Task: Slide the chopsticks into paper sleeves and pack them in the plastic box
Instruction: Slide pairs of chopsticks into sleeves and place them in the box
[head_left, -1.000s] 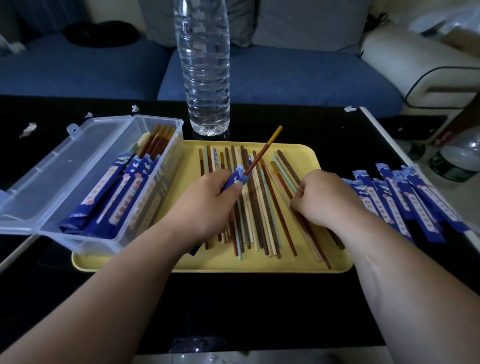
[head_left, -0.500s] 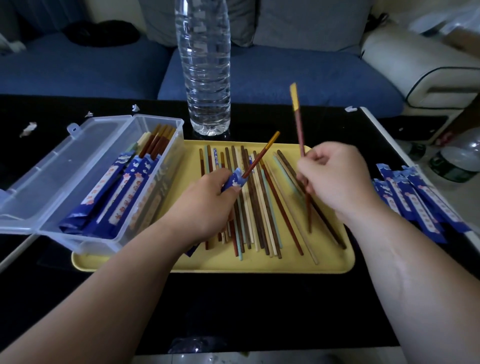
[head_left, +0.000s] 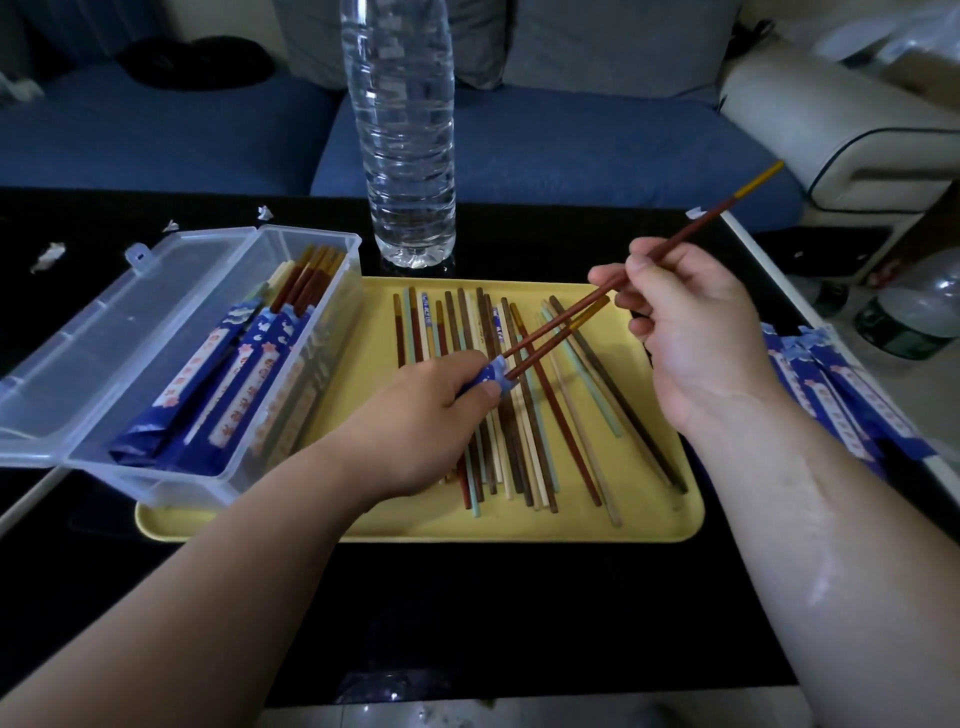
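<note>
A blue sofa (head_left: 519, 140) with grey cushions (head_left: 597, 41) stands behind the black table (head_left: 519, 597) in dim light.

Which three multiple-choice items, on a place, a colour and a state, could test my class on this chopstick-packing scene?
1. Where does the tall water bottle stand? A) behind the tray B) on the tray C) on the sofa
2. What colour is the tray? A) red B) white C) yellow
3. How is the lid of the plastic box? A) shut B) open C) missing
Answers: 1 A, it stands past the tray's far edge; 2 C, its bare rim shows yellow; 3 B, the lid lies folded back leftward.
</note>
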